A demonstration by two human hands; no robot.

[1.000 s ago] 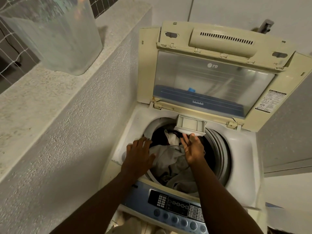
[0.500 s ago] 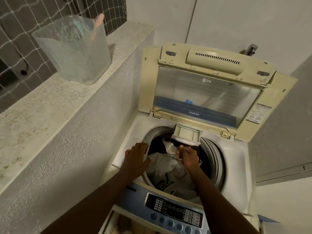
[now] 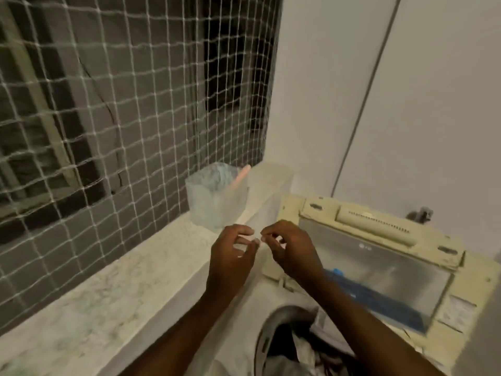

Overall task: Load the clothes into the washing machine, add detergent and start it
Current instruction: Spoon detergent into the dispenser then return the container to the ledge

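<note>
Clothes (image 3: 303,346) lie in the drum with the lid (image 3: 379,270) up, so loading seems done, and left hand (image 3: 230,256) and right hand (image 3: 291,251), half-curled and empty, hang near the translucent container (image 3: 214,199) on the ledge (image 3: 135,272), probably detergent to grasp next.

Netted window (image 3: 108,104), white wall (image 3: 433,104)
</note>
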